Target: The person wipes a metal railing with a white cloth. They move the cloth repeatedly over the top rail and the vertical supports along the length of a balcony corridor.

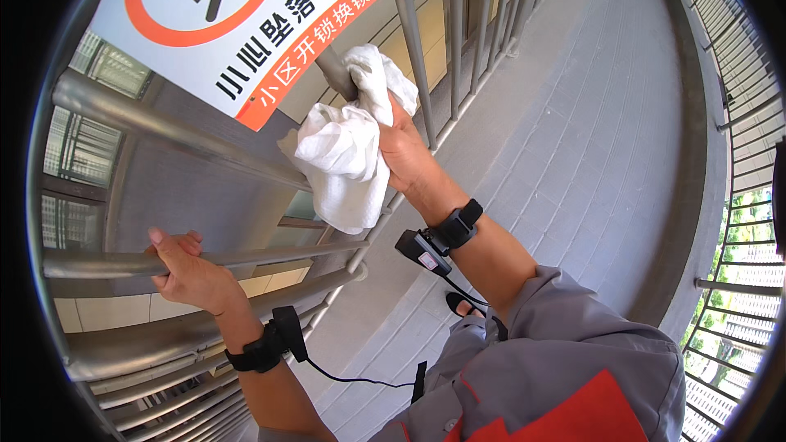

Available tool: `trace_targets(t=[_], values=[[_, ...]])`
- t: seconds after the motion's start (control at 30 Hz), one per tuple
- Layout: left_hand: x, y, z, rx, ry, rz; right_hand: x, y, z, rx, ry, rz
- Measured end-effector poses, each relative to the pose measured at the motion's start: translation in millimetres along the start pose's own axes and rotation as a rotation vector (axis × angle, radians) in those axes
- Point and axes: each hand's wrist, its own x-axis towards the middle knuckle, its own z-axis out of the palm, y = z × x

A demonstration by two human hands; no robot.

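Note:
My right hand point(402, 150) grips a bunched white cloth point(347, 150). The cloth is pressed around an upright grey metal baluster point(336, 73) of the railing, and part of it hangs loose below the hand. Most of my right fingers are hidden behind the fabric. Lower down, my left hand point(195, 275) is wrapped around another metal bar point(282, 255), its thumb and fingertips showing on the far side. A white sign with an orange band point(184, 67) is on the railing just above the cloth. It bears writing and a falling-figure pictogram.
Each wrist wears a black strap with a small device point(453, 233) and a cable. Grey tiled floor point(571, 135) runs alongside the railing's concrete curb point(491, 135). Across the walkway stands a second barred railing point(731, 294). My shoe point(457, 304) shows below.

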Motion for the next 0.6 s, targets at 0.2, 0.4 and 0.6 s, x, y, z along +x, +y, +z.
trace_targets(t=[0.2,0.4,0.6], values=[[-1,-4,7,-0.003,-0.073,0.025,4,-3,8,-0.494,-0.014,-0.171],[2,-1,5,0.064,-0.041,0.101,-77,53,-124,-0.749,0.278,0.302],[-2,0,4,0.122,-0.015,0.041,-61,57,-2,-1.399,-0.2,-0.421]])
